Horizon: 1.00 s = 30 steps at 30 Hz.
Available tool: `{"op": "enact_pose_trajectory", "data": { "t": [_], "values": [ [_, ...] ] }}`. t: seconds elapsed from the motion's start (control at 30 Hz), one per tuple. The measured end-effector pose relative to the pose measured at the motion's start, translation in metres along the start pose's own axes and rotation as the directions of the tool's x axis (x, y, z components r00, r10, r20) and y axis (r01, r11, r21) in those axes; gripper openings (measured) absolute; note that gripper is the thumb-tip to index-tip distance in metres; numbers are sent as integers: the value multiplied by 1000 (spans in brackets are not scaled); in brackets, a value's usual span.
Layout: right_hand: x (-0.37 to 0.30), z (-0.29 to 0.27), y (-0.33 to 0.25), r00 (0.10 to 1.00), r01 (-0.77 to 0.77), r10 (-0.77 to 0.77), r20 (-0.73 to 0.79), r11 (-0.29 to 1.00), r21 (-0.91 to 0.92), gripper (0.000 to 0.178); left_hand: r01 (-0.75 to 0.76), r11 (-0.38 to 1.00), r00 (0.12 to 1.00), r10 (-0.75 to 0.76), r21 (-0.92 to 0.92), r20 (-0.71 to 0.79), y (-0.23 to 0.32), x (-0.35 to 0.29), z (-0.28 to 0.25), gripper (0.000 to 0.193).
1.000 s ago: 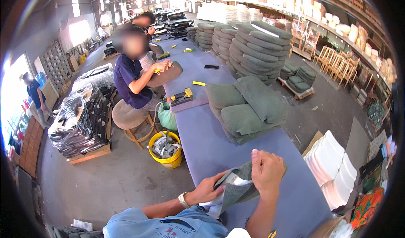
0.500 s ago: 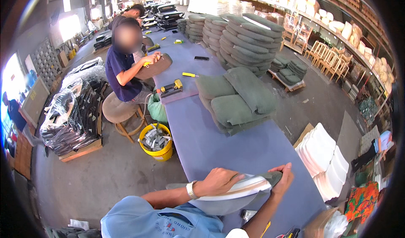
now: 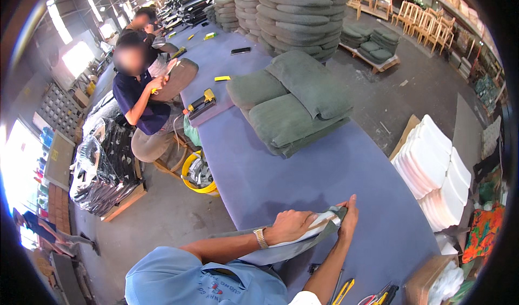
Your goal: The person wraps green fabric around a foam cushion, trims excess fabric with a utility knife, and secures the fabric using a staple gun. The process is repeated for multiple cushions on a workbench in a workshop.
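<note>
So the person here has a grey-green cover with a pale inner layer showing along one edge, and it's nearer to the wearer than the folded green pile, well apart from it and angled up against the shirt. The right hand has the far tip pinched, while the left hand is closed over the edge further back, fingertips tucked out of sight. That's a decent setup imo: one hand anchors, the other works the tip. What I'd say helps is a firm left so the inner layer can't skate about, with the right easing the fabric in little tugs, because one big yank would probably bunch the lot or pull the edge crooked. Worth smoothing any fold before moving along too, since soft stuff like this likely hides creases. Also, watch the yellow cutter and red-handled tool, both lying on the wearer's side of that pile, close by the right forearm; a trailing bit of cloth could easily snag there.
</note>
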State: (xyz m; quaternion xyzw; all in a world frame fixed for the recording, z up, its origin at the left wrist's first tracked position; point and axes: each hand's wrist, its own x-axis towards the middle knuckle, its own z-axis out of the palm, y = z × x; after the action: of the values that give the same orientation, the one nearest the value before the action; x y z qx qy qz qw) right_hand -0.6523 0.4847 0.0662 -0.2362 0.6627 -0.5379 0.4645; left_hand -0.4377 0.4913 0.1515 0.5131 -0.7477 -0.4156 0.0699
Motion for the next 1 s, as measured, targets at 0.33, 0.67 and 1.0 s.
{"op": "enact_pose_trajectory", "data": {
  "t": [0.33,0.67,1.0],
  "values": [
    [1,-18,14,998,-48,43,41,989,141,60,-318,947,874,307,-34,376,-5,78,16,52],
    [28,-29,20,997,33,-21,-68,984,178,51,-45,984,981,77,-174,180,36,89,45,46],
    [-29,-48,39,930,170,-219,-294,968,-183,38,-278,946,961,275,-168,-41,21,72,73,41]
  ]
}}
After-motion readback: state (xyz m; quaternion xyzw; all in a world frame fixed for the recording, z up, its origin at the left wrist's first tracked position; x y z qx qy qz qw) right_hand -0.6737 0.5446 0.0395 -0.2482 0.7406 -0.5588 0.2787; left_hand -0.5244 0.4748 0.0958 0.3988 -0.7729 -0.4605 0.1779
